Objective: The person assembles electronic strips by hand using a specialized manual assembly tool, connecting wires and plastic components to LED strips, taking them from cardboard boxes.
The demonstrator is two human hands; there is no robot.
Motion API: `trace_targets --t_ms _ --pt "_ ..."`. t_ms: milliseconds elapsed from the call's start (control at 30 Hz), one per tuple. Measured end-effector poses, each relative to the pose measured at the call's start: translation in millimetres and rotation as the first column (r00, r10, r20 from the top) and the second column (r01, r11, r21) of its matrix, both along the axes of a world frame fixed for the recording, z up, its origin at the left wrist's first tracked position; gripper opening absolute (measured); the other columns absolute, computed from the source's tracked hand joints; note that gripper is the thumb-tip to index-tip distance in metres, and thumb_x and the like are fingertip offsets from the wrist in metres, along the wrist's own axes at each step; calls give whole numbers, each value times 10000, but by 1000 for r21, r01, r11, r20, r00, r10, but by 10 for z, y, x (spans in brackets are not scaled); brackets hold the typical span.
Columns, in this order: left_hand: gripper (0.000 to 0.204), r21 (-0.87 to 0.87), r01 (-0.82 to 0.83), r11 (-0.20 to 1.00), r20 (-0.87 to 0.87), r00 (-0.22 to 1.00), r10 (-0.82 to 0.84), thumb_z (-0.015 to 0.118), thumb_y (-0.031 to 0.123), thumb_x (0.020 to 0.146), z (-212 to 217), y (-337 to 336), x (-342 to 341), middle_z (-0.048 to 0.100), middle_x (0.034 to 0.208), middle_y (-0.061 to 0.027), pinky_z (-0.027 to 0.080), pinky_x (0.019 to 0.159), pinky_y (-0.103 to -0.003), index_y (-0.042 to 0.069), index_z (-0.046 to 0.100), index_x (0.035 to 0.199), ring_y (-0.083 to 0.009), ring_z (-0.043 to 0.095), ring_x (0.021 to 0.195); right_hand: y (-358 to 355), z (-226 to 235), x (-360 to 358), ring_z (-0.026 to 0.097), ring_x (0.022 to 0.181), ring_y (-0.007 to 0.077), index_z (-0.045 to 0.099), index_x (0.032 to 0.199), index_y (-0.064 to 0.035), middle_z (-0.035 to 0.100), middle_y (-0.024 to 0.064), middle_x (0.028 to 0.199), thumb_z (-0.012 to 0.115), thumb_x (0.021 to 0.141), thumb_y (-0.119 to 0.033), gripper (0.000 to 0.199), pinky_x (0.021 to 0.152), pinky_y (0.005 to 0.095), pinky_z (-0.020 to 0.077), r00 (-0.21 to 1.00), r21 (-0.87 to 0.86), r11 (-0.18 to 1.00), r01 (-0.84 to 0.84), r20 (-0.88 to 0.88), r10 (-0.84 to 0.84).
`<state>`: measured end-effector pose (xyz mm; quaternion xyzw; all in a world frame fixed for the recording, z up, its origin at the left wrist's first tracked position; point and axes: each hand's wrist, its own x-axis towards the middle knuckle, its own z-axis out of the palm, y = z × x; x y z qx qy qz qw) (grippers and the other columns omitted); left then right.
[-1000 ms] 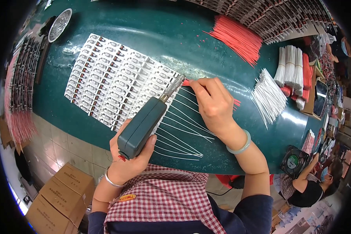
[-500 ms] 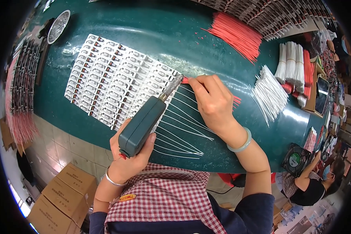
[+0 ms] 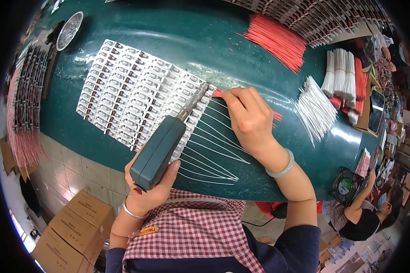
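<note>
My left hand [image 3: 152,193] is closed round a dark green soldering gun [image 3: 157,152]. Its long metal tip lies over the right corner of a white panel [image 3: 136,88] covered with rows of small electronic parts. At that corner, my right hand [image 3: 250,119] pinches red wires [image 3: 218,93] between thumb and fingers, their near ends at the panel's edge. The far ends of red wires stick out beyond the hand; how many it holds is hidden. Several thin white wires [image 3: 209,166] fan out from the panel's right edge across the green table [image 3: 168,32].
A red wire pile [image 3: 275,43] lies at the back, a loose white wire pile [image 3: 315,109] to the right, with bundled white wires [image 3: 339,75] beyond. Wired panels [image 3: 25,91] are stacked at left, near a round metal dish [image 3: 70,31]. A fan [image 3: 346,185] and a co-worker [image 3: 364,211] are at right.
The soldering gun has drawn back slightly to the left, its tip shifting off the red wire's end onto the panel. My right hand has barely moved.
</note>
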<state>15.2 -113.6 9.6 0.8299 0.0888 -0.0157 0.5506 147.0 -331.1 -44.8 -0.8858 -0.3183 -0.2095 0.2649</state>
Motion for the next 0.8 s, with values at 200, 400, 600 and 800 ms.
trace_targets --t_ms 200,400,600,800 --pt "307 39 42 998 40 998 -44 744 -1 789 18 45 -2 656 897 -99 484 671 -253 -60 659 1078 -149 595 723 -36 37 -24 587 770 236 670 952 14 614 78 875 654 697 -23 258 618 333 461 992 62 998 -22 123 14" --pt "296 46 67 997 83 994 -71 730 -20 780 -10 45 -26 641 898 -106 482 665 -264 -63 658 1064 -170 585 710 10 21 -120 577 700 236 685 950 20 626 88 822 699 683 84 275 581 333 471 999 48 998 -42 3 42" --pt "258 -28 56 998 69 996 -54 725 -30 775 -19 30 -19 642 894 -104 481 665 -263 -57 663 1025 -170 588 713 13 -38 -102 568 679 227 691 933 11 619 81 809 709 679 76 263 569 328 472 999 55 998 -40 10 39" --pt "218 -43 57 997 101 994 -52 718 -37 776 -64 18 -16 638 883 -106 473 652 -263 -50 666 988 -169 589 708 18 -19 -101 567 681 222 693 930 9 616 74 802 713 682 71 257 569 325 472 999 29 999 -36 6 36"
